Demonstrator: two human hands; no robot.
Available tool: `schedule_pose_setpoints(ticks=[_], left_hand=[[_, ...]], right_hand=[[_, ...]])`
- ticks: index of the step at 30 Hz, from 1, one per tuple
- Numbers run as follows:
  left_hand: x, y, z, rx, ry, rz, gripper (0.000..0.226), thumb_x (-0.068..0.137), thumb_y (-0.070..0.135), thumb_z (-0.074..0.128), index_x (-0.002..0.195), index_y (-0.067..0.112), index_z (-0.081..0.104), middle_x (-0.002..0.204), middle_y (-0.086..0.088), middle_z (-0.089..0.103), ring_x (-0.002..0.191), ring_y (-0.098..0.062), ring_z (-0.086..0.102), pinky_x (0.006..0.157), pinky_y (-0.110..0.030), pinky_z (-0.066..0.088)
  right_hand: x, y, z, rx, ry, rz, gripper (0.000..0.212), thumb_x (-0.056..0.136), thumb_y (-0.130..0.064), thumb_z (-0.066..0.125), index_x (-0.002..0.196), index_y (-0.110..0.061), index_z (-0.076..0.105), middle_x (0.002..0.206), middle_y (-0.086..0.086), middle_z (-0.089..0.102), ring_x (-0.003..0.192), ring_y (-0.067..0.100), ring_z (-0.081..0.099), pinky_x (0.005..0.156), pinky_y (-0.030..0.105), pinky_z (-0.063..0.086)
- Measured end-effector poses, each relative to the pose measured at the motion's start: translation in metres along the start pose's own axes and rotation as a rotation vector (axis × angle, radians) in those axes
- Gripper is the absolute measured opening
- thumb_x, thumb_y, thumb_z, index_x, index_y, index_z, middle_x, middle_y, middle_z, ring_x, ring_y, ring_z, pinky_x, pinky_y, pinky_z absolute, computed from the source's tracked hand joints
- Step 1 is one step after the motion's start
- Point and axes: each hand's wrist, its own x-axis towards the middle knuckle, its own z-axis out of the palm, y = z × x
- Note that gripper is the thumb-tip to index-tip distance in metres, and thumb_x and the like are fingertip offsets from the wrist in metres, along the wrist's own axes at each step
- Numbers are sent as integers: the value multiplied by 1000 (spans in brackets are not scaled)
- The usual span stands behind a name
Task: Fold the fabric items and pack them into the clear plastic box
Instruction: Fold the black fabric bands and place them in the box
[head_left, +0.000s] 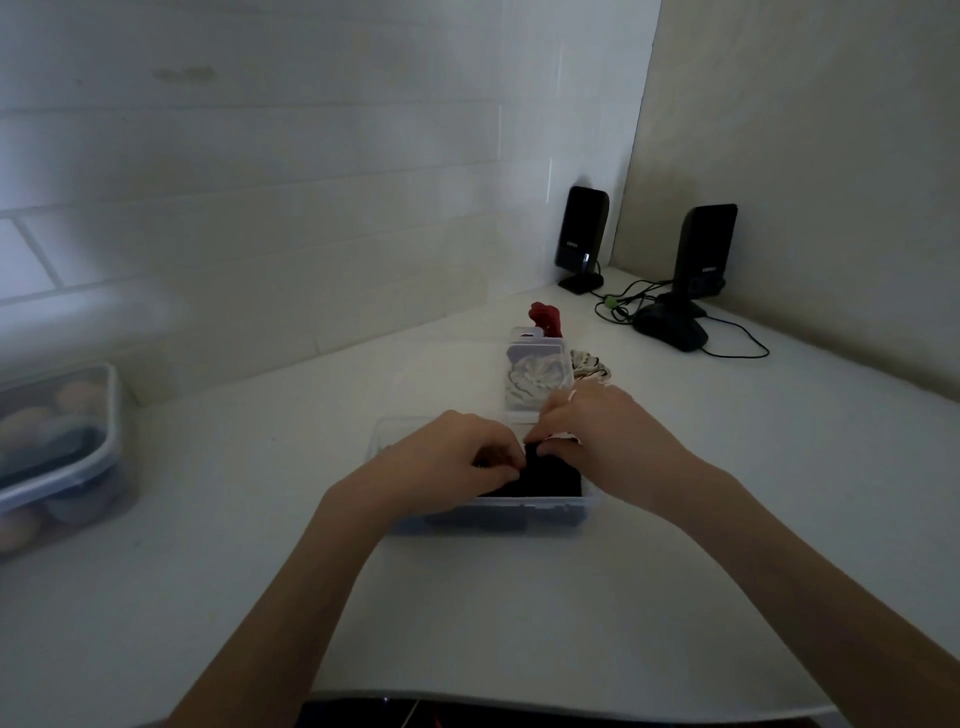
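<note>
A clear plastic box (540, 512) stands on the white table in front of me. A dark folded fabric (550, 480) lies inside it. My left hand (447, 457) and my right hand (602, 431) are both over the box, fingertips pinching the dark fabric's upper edge. Behind the box the clear lid (537, 364) stands tilted, with a white patterned fabric (587, 364) showing through and beside it. A red fabric (546, 317) lies farther back. Part of the box's inside is hidden by my hands.
A lidded plastic container (57, 457) with rounded things inside sits at the far left. Two black speakers (582, 236) (701, 254), a black mouse-like base (670, 330) and cables (727, 338) occupy the back right corner. Walls close off the back.
</note>
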Motion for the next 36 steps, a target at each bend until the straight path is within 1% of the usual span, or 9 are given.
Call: schedule_pose_setpoints(ticks=[3, 8, 15, 19, 22, 25, 28, 31, 36], left_hand=[[2, -1, -1, -4, -24, -11, 19, 85, 17, 65, 103, 19, 70, 101, 4, 71, 86, -4, 61, 79, -9, 46], [3, -5, -1, -20, -33, 5, 22, 81, 13, 69, 103, 18, 70, 99, 3, 72, 85, -2, 63, 82, -11, 48], [5, -6, 0, -17, -44, -15, 23, 81, 15, 69, 102, 22, 70, 98, 5, 72, 83, -3, 62, 78, -10, 46], [7, -3, -1, 9, -30, 7, 24, 80, 13, 69, 103, 21, 70, 98, 4, 72, 82, -5, 64, 80, -16, 50], [9, 0, 1, 18, -4, 12, 24, 80, 16, 69, 102, 24, 72, 95, 8, 73, 82, -8, 67, 83, -27, 54], [13, 3, 4, 124, -63, -6, 18, 79, 24, 69, 96, 26, 76, 90, 3, 76, 75, -14, 67, 79, -35, 53], [18, 10, 3, 206, -99, -27, 15, 79, 24, 68, 92, 23, 77, 83, 1, 75, 63, -13, 57, 74, -31, 53], [21, 17, 3, 293, -102, -49, 16, 81, 23, 67, 95, 23, 76, 90, -1, 75, 72, -16, 60, 75, -26, 49], [23, 21, 6, 373, -65, -92, 19, 84, 27, 65, 101, 28, 74, 95, 2, 73, 72, -14, 55, 69, -24, 42]], right_hand=[[-2, -6, 0, -162, 34, 77, 22, 91, -33, 52, 109, -34, 64, 111, -5, 62, 111, 16, 48, 90, 30, 25], [3, -11, -4, -304, -76, 126, 18, 89, -37, 55, 99, -34, 69, 103, -2, 64, 107, 19, 49, 92, 34, 25], [3, -6, -18, -54, -387, 237, 31, 79, -47, 66, 107, -35, 69, 106, -13, 64, 105, 14, 52, 92, 37, 28], [0, -16, -13, -256, -232, 141, 27, 78, -49, 63, 98, -33, 70, 88, -7, 58, 99, 19, 51, 83, 36, 23], [3, -17, -13, -303, -304, 113, 37, 75, -61, 62, 96, -33, 72, 97, -6, 61, 102, 19, 46, 79, 35, 19], [8, -17, -15, -284, -395, 147, 38, 74, -59, 63, 98, -30, 72, 81, -6, 60, 79, 17, 49, 75, 32, 28], [13, -19, -11, -270, -397, 167, 34, 73, -53, 68, 88, -22, 71, 61, -6, 47, 54, 10, 41, 55, 23, 32], [14, -21, -9, -279, -381, 208, 32, 72, -50, 70, 69, -20, 58, 59, -4, 44, 50, 10, 39, 48, 21, 29], [12, -13, -6, -194, -350, 277, 33, 70, -54, 70, 87, -26, 73, 71, -3, 61, 53, 10, 45, 48, 21, 29]])
